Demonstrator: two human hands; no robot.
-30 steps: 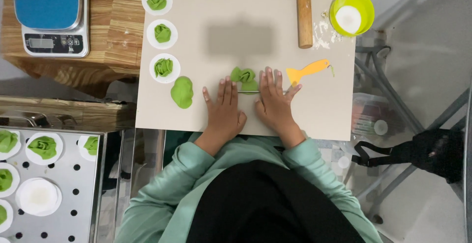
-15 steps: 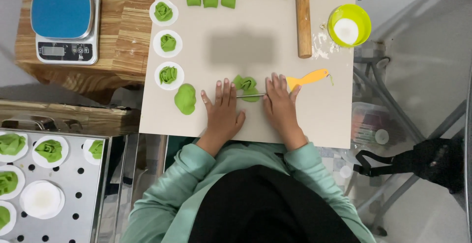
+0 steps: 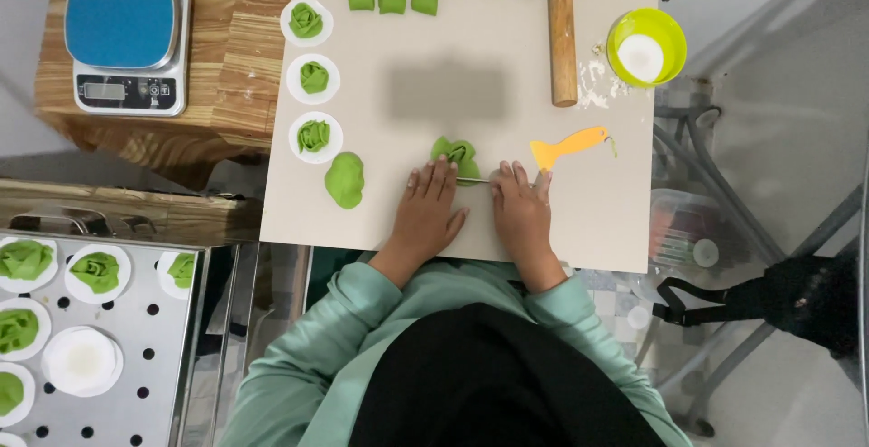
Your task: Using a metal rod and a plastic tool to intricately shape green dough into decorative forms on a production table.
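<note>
Dough, a green folded piece (image 3: pixel 455 155), lies on the beige mat (image 3: pixel 597 221) just beyond my fingertips, its pleats too small to read for direction. I see my left hand (image 3: pixel 427 210) flat and open, fingers touching its near edge. My right hand (image 3: pixel 522 210) lies flat too, a thin stick (image 3: pixel 472 180) running crosswise from it toward the left hand; whether it pinches the stick I cannot tell. Right of the dough an orange scraper (image 3: pixel 567 147) points its handle away rightward. Farther beyond stand a wooden rolling pin (image 3: pixel 561 31) and a round yellow-green cup (image 3: pixel 645 46).
</note>
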